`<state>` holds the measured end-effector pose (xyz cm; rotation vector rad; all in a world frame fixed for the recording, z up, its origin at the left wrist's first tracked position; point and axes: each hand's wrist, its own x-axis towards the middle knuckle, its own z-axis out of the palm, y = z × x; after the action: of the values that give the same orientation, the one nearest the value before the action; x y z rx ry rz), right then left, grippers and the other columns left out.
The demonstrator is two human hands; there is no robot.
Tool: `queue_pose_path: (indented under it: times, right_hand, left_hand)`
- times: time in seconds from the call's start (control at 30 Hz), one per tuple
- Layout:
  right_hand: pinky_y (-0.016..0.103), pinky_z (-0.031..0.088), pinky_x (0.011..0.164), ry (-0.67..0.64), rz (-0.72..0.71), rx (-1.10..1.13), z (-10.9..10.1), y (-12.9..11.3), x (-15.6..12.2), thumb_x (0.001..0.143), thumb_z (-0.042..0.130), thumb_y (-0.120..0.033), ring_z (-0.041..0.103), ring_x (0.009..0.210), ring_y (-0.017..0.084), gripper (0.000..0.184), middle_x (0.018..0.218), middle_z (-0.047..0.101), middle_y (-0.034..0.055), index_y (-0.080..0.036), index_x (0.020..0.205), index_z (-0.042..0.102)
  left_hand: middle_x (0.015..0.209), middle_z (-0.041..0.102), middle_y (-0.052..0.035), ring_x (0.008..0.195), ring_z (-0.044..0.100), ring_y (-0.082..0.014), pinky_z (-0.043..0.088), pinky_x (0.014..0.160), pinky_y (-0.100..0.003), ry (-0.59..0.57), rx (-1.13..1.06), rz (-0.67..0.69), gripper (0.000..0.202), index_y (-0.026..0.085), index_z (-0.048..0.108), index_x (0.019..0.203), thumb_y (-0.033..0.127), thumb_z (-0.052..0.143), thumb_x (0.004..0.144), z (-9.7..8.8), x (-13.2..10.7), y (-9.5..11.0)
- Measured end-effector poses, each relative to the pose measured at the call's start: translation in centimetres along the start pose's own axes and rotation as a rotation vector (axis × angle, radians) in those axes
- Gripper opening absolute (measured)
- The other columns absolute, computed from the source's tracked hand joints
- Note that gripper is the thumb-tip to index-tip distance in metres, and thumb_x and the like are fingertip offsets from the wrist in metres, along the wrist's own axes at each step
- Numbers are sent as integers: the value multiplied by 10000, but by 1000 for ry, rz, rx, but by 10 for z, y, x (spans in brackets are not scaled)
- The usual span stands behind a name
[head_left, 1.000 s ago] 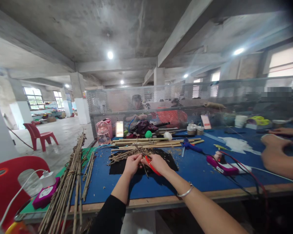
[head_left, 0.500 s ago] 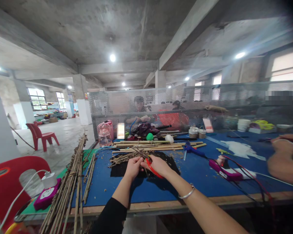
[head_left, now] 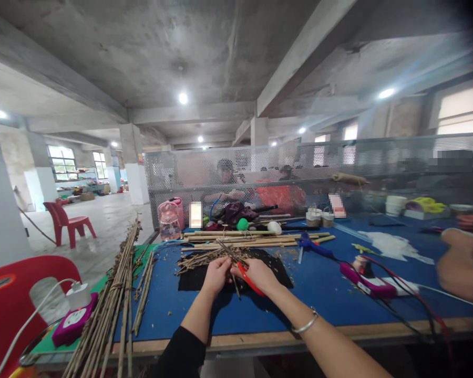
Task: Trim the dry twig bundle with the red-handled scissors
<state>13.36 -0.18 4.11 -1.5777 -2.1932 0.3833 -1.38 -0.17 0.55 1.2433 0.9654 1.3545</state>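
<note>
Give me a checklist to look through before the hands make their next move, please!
1. Right hand holding the red-handled scissors: ok.
2. Left hand gripping the thin twig: ok, it seems; its lower end pokes out between the hands.
3. Left hand safely clear of the scissor blades: cannot tell; they look very close.
4. Black cloth free of scraps: not ok; twigs lie on it.
5. Blue glue gun off the cloth: ok.

Center: right hand (head_left: 258, 274) holds red-handled scissors (head_left: 247, 278), left hand (head_left: 217, 273) pinched beside, above black cloth (head_left: 188, 282) on counter (head_left: 173, 317); stick bundle (head_left: 112, 294) lower left.
</note>
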Motion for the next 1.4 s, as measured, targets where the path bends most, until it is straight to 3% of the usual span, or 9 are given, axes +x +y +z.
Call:
queue_pose_path:
  times: [0.2, 0.4, 0.93, 1.17, 1.4]
  right_hand:
    - [231, 371, 576, 13, -20, -68, 5, 8, 9, 697, 454, -647, 615, 757, 202, 485, 820, 666, 73, -215, 801, 647]
    - [242, 372, 591, 1, -70, -8, 5, 12, 9, 655, 507, -649, 604, 784, 211, 501, 870, 650, 59, -217, 894, 590]
    - [267, 384, 626, 85, -17, -24, 15, 1, 2, 664, 499, -649, 605, 816, 227, 492, 865, 651, 67, -216, 885, 580]
    - [269, 392, 635, 96, 30, -1, 19, 7, 4, 639, 535, -639, 606, 828, 228, 483, 877, 659, 65, -241, 902, 608]
    - [256, 393, 617, 82, 21, -19, 24, 11, 4, 652, 519, -644, 610, 789, 212, 465, 855, 663, 63, -248, 871, 626]
  left_hand:
    - [554, 528, 19, 479, 513, -102, 355, 392, -183, 44, -53, -71, 368, 158, 552, 845, 479, 574, 667, 1, 1, 0]
    - [490, 457, 41, 391, 400, -52, 343, 404, -189, -22, -6, 45, 373, 146, 479, 597, 501, 572, 664, -1, 2, -5]
    - [446, 443, 38, 377, 381, -50, 302, 420, -195, -68, -16, 64, 386, 145, 472, 579, 509, 554, 676, 2, -1, 0]
    - [538, 512, 45, 368, 399, -48, 315, 376, -182, 49, -67, 42, 383, 172, 446, 751, 486, 620, 620, 2, 3, -3]
    - [572, 545, 30, 420, 474, -63, 373, 408, -181, 101, -88, -22, 376, 169, 455, 727, 469, 642, 601, 2, 1, -1]
